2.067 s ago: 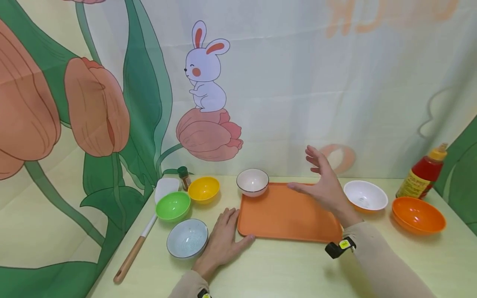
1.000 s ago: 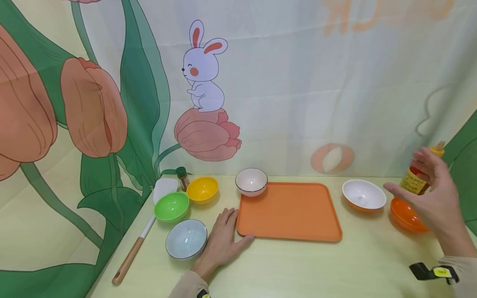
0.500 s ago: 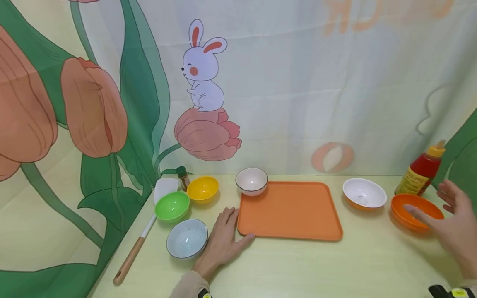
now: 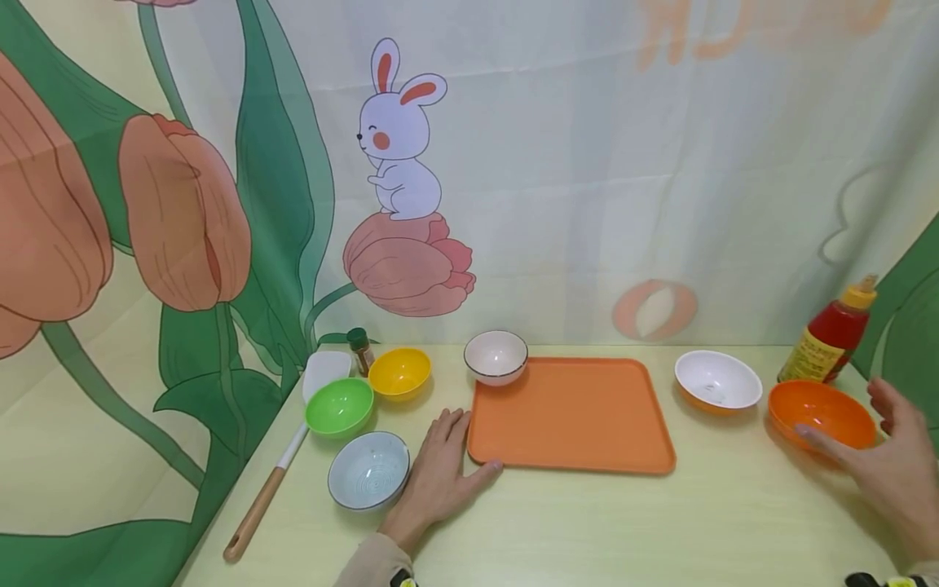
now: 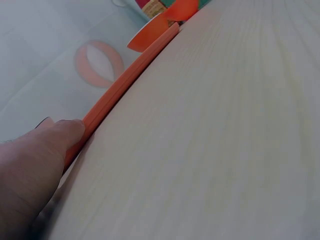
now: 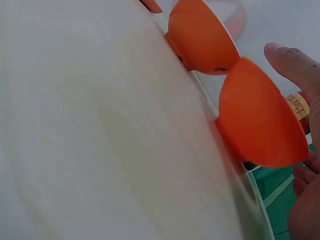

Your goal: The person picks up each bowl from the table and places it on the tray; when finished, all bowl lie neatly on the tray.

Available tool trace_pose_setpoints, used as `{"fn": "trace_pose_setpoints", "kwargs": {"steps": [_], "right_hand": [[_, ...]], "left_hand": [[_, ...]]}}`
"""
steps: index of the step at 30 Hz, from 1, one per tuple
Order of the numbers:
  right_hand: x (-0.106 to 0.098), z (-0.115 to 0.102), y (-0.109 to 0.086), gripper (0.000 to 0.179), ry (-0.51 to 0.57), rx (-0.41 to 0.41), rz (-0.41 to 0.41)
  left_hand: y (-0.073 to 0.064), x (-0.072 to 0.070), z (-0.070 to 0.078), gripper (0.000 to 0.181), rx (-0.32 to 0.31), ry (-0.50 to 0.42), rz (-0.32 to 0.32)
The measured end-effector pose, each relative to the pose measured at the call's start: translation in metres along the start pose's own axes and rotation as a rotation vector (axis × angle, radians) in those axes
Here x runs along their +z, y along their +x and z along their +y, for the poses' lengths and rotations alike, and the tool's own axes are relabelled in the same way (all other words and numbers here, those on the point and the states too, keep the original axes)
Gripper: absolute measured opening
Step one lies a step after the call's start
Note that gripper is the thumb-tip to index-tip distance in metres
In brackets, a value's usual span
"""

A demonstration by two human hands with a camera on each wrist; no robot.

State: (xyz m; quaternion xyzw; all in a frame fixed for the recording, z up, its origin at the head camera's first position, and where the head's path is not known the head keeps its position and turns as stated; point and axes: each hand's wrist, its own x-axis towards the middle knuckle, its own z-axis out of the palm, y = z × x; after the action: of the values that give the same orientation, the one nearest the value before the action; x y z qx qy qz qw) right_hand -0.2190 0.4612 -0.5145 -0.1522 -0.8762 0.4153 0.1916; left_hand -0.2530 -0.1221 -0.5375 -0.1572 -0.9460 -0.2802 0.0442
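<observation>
My left hand [image 4: 434, 483] lies flat on the table at the left end of an orange tray [image 4: 575, 420]. Its fingers point away from me, and the thumb is at the tray's near edge, seen close up in the left wrist view. At the far right, my right hand [image 4: 891, 461] is spread around an orange bowl [image 4: 814, 408], thumb over the near rim and fingers beyond its right side. In the right wrist view the thumb [image 6: 292, 65] stands apart from the bowl; whether the other fingers touch the rim I cannot tell.
A sauce bottle [image 4: 825, 342] stands behind the orange bowl, with a white-lined bowl [image 4: 717, 379] to its left. A cream bowl [image 4: 496, 359] overlaps the tray's back left corner. Leftward are yellow [image 4: 399, 375], green [image 4: 340, 408] and pale-blue bowls [image 4: 369, 471], a spice jar [image 4: 360, 350] and a spatula [image 4: 255, 512].
My right hand has swept from above the tray to the far right, passing in front of the sauce bottle, then lowered around the orange bowl. My left hand has stayed still.
</observation>
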Motion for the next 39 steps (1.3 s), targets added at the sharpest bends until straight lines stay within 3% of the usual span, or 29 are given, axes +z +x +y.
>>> {"fn": "trace_pose_setpoints", "kwargs": {"steps": [15, 29, 39], "right_hand": [[0.007, 0.015, 0.002, 0.112, -0.014, 0.070, -0.126], [0.009, 0.014, 0.000, 0.110, -0.022, 0.110, -0.116], [0.006, 0.004, 0.000, 0.111, 0.012, 0.069, -0.068]], "left_hand": [[-0.001, -0.001, 0.001, 0.100, 0.000, 0.000, 0.002], [0.000, 0.001, -0.002, 0.102, -0.002, 0.008, -0.005], [-0.001, 0.000, -0.001, 0.101, -0.002, -0.001, -0.003]]}}
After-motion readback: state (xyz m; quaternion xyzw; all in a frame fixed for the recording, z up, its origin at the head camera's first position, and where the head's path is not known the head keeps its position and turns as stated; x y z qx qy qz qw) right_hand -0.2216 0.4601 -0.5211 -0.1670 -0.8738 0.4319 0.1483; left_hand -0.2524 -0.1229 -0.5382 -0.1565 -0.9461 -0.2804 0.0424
